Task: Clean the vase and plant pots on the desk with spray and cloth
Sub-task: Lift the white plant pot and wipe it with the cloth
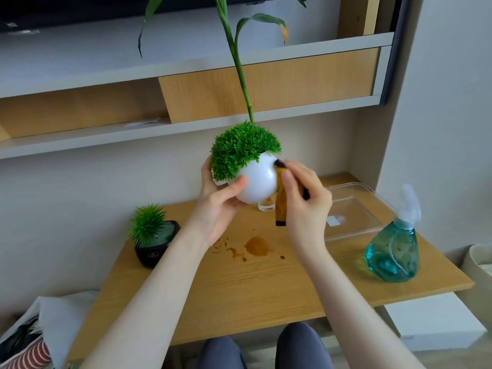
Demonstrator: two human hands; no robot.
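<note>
Left hand fingers curl round white round pot, lifted above worktop centre; right hand fingers pinch yellow-brown cloth against pot's side. Spray bottle near right edge.

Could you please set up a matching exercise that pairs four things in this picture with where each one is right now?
Things:
1. white round pot
2. black pot
3. blue spray bottle
4. brown cloth

Places:
A. standing on the desk's right side
B. held in the left hand, lifted above the desk
C. standing on the desk's left side
D. pinched in the right hand, pressed to a pot

Pairs: 1-B, 2-C, 3-A, 4-D
</note>
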